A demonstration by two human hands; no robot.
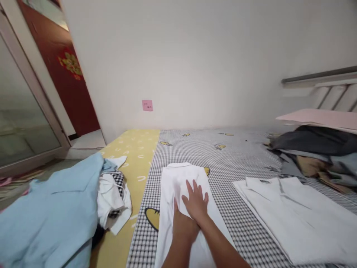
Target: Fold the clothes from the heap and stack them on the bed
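1. In a bedroom, a plain white wall [195, 56] rises ahead, with a pink sticky note [147, 105] on it; a red door [68, 74] is seen beyond a glass panel [25, 111] at the left.
2. Most of the lower view is taken up by a bed [228, 156], covered by a gingham sheet with a yellow patterned band [131, 160] along its left side. White headboard slats [331, 96] are seen at the right.
3. A heap of dark and tan clothes [312, 156] is piled at the far right under a pink folded cloth [318, 119]. A second white shirt [295, 219] is laid flat nearer by, and a blue shirt [50, 212] and a crumpled white garment [113, 201] are bunched at the left.
4. A white shirt [178, 182], folded narrow with its collar end away, is placed on the gingham between the yellow band and the second white shirt.
5. Smoothing of this kind is best done with a flat palm, with even pressure drawn toward the cloth's edges.
6. The right hand [195, 199] is pressed flat on the shirt, its grip open and its fingers [191, 190] spread, with the forearm angled in from the lower right.
7. The left hand [182, 227] is on the shirt just behind the right wrist; its fingers are hidden, so the state of its grip cannot be told.
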